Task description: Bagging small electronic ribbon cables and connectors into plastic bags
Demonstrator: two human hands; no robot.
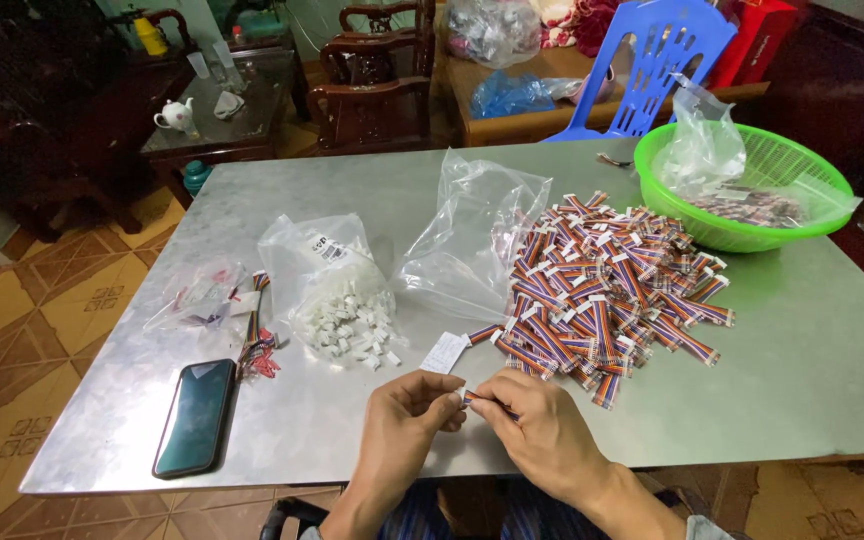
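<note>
A: Your left hand (407,405) and right hand (532,425) meet at lower centre of the frame, just above the near edge of the tabletop (812,360). The right grip is clamped on one striped ribbon cable (479,399); the left fingertips are pinched together at its white end, apparently on a small white connector, though it is too small to be sure.

B: So how far along would you say you are?

A: Early, by my reckoning. The cable pile (607,285) at centre right is large and looks mostly untouched. The connector bag (337,300) at centre left is well filled, with loose white connectors spilled at its mouth. A small bundle of wires (255,340) lies at the left, beside the phone (195,415); whether those are finished pieces I cannot tell.

B: Anything around you that gets in the way?

A: An empty clear bag (472,235) stands between the connectors and the pile, and a white paper slip (444,352) lies just beyond your left hand. Neither blocks your reach. A flat clear bag (197,295) sits at far left. The green basket (747,185) at upper right holds a plastic bag and some dark pieces, well apart from your hands. The strip right before you is bare metal.
</note>
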